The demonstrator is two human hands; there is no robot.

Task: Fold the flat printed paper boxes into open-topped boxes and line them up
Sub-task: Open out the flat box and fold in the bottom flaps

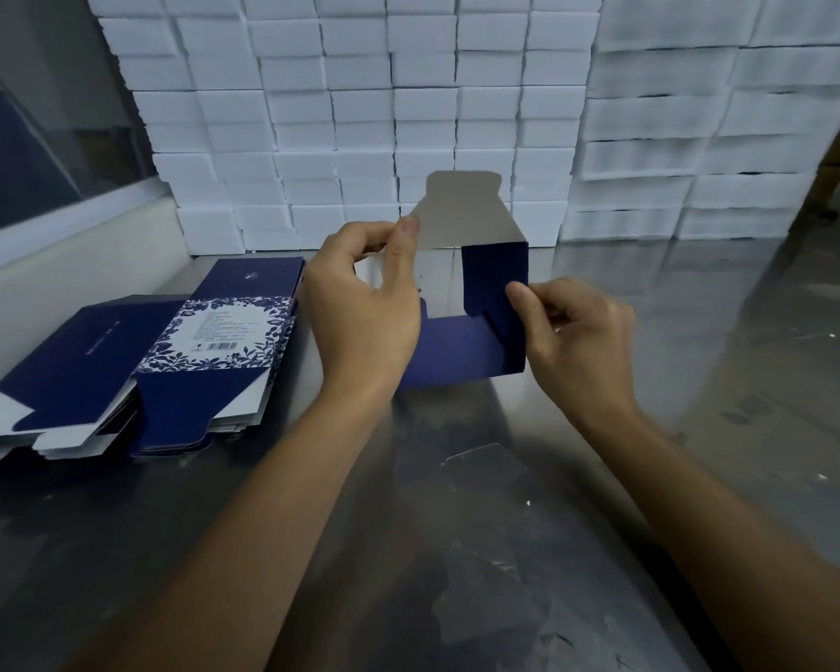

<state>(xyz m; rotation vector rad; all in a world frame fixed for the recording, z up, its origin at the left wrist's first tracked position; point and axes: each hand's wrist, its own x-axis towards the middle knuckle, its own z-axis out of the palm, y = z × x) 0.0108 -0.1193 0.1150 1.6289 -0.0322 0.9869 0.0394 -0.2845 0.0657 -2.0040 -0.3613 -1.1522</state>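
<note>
You hold a half-opened box (461, 341) above the steel table (481, 526), in front of you and just right of the flat stack. It is dark navy outside and plain grey-white inside, with a rounded tuck flap (461, 206) standing up at the far end. Your left hand (364, 308) pinches the box's left edge, thumb up against the flap's side and fingers curled behind. Your right hand (578, 327) pinches a navy side flap (493, 283) between thumb and curled fingers.

The stack (166, 361) of flat boxes lies to your left, fanned and uneven. The top one shows a white panel framed in blue floral print, with a barcode and small text too fine to read. Behind the table rises a wall of rough white foam blocks (360, 114).
</note>
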